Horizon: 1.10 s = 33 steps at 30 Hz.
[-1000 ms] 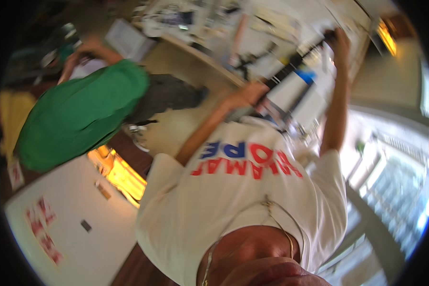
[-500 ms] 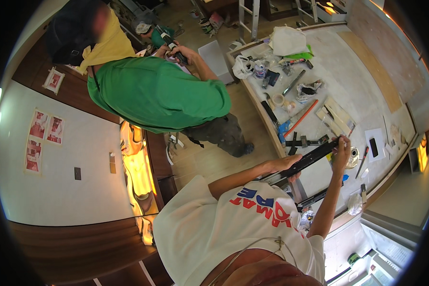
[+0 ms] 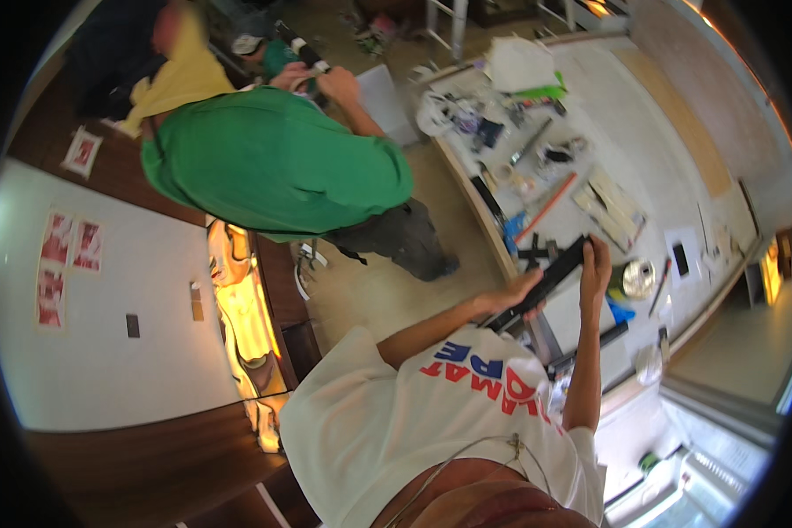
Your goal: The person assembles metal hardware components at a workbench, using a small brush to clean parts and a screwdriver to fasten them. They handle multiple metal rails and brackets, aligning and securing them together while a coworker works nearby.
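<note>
Close in front of my body I hold a long black drawer slide (image 3: 554, 276) at a slant over the near edge of the workbench. My left hand (image 3: 523, 292) is closed round its lower middle part. Up at the far end, the fingers of my right hand (image 3: 597, 264) grip the slide's edge. A round tin (image 3: 637, 279) stands on the bench just right of my right hand. Below it, another long black rail (image 3: 600, 338) lies by a blue scrap (image 3: 622, 311). The slide's lower end is partly hidden near my shirt.
On the workbench (image 3: 678, 189) lie an orange-red strip (image 3: 546, 207), a blue item (image 3: 512, 231), plastic bags and several tools. A person in a green shirt (image 3: 282, 163) stands to the left, holding a dark tool (image 3: 304, 48). A stepladder (image 3: 446, 26) stands beyond.
My right hand and the slide's far end have moved left and nearer. The slide has turned, so a plainer dark face shows. The round tin is now less covered.
</note>
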### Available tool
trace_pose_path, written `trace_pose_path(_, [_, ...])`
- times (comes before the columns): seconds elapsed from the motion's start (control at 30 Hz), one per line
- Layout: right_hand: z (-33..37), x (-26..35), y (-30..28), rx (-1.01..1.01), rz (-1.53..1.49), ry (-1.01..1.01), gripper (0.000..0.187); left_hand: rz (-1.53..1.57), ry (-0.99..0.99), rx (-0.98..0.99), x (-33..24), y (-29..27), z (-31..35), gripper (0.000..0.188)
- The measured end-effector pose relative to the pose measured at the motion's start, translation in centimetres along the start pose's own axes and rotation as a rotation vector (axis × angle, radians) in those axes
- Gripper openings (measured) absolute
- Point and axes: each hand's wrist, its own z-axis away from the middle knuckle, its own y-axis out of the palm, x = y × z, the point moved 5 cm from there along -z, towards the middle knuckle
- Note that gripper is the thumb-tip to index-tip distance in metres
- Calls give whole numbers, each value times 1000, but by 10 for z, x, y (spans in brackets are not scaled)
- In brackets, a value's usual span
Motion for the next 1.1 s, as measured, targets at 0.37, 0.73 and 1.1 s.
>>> trace_pose_path(0.37, [-24, 40, -17, 179, 15, 87, 32, 17, 51, 87, -10, 6, -10, 49])
trace_pose_path(0.73, [-18, 54, -36, 120, 159, -81, 32, -27, 85, 120, -25, 18, -14, 50])
trace_pose_path(1.1, [-73, 18, -63, 99, -113, 168, 33, -185, 86, 66, -55, 31, -53, 61])
